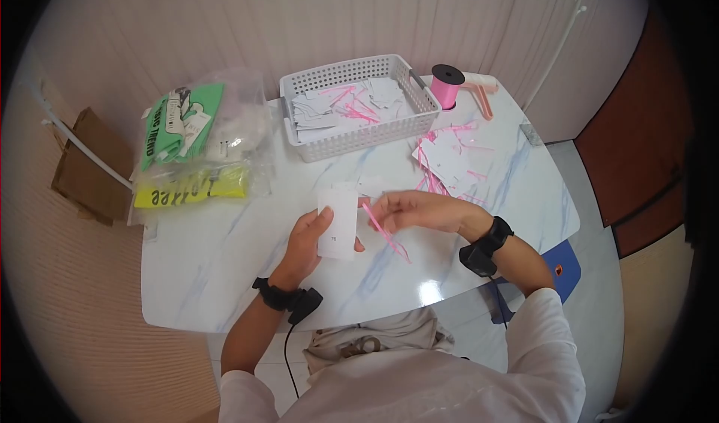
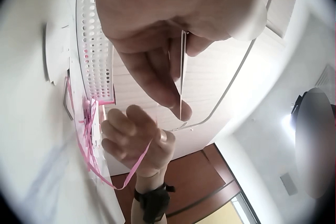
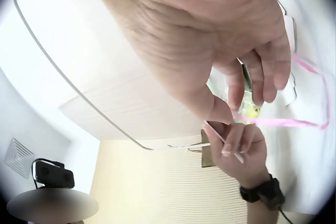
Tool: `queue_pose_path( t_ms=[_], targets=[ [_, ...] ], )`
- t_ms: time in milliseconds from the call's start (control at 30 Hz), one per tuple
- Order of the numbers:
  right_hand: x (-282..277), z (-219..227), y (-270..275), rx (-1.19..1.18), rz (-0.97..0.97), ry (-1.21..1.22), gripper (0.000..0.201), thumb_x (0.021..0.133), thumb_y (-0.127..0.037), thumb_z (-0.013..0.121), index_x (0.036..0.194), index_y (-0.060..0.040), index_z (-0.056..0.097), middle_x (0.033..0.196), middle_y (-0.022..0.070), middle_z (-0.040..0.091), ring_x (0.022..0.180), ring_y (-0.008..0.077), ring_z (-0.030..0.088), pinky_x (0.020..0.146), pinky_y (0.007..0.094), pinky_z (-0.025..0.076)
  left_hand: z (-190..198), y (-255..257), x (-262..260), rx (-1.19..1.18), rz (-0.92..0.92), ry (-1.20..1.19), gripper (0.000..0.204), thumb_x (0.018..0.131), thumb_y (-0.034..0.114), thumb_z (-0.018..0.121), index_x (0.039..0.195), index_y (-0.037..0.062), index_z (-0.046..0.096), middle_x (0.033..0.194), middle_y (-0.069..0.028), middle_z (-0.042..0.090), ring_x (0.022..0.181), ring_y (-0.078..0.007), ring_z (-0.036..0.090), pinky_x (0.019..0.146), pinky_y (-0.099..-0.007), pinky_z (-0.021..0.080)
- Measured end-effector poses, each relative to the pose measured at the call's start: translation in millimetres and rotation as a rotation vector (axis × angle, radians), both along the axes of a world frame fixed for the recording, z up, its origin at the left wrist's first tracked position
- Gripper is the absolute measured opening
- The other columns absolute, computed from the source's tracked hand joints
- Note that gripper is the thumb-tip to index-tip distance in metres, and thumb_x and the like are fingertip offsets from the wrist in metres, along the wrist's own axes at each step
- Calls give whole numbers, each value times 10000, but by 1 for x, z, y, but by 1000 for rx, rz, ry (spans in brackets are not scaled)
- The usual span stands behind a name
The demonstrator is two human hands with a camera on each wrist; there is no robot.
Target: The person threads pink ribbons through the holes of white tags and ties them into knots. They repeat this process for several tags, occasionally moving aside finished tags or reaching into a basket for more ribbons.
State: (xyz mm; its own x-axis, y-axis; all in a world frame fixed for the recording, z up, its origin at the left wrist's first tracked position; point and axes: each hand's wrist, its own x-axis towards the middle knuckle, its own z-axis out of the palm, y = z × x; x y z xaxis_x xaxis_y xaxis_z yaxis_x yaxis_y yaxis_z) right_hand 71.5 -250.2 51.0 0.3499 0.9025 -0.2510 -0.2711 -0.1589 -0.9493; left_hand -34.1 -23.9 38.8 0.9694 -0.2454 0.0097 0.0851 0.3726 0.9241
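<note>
Pinching a white card (image 1: 343, 217) between thumb and fingers, the person's left hand (image 1: 301, 245) holds it above the marbled desk (image 1: 299, 296). Just beside it, the right hand (image 1: 427, 212) pinches a pink ribbon (image 1: 385, 232) between thumb and fingers, a loop hanging loose. Behind them, a white perforated basket (image 1: 367, 135) holds paper pieces (image 1: 313, 114) and pink strands (image 1: 358, 108), near a ribbon spool (image 1: 445, 93).

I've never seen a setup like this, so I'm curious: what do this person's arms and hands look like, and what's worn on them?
The left hand and right hand wear no gloves. Each wrist has a black strap carrying a boxy black device with a thin dark cable. Whitish sleeves cover the upper arms.
</note>
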Motion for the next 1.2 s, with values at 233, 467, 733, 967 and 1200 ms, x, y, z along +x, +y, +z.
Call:
queue_pose_path(
  t_ms=[233,467,733,967,1200],
  targets=[
    [-9,-1,24,109,-359,259,556,877,-109,634,1367,-29,385,888,7,604,843,112,606,758,262,501,-3,-10,2,-3,85,20,523,1006,367,366,1309,-54,434,1307,-147,524,840,-239,671,745,-325,539],
    [-25,-11,34,-102,-555,-798,422,838,-80,659,1242,-107,542,762,9,540,645,98,585,550,276,467,-11,-20,-3,-55,201,132,528,1012,369,345,1355,-31,381,1373,-121,470,877,-233,657,787,-331,524],
    [-28,-15,29,-83,-518,-1563,168,805,-107,652,965,-155,629,791,17,504,585,175,584,459,309,456,-16,-25,-12,-185,176,256,552,1004,392,353,1372,-20,362,1382,-93,456,888,-222,626,836,-355,490],
    [-23,-15,23,-97,-439,-1711,158,788,-97,663,932,-157,635,782,11,491,548,167,559,422,290,435,-17,-25,-13,-246,151,265,536,1006,370,343,1373,-21,366,1384,-94,453,889,-211,628,835,-345,488],
    [-35,-5,26,122,-649,-1199,149,761,-54,665,881,-121,609,745,20,531,533,164,558,425,275,433,-8,-26,-17,155,184,126,497,1017,351,319,1308,-37,427,1288,-146,538,836,-201,670,730,-289,535]
  ],
)
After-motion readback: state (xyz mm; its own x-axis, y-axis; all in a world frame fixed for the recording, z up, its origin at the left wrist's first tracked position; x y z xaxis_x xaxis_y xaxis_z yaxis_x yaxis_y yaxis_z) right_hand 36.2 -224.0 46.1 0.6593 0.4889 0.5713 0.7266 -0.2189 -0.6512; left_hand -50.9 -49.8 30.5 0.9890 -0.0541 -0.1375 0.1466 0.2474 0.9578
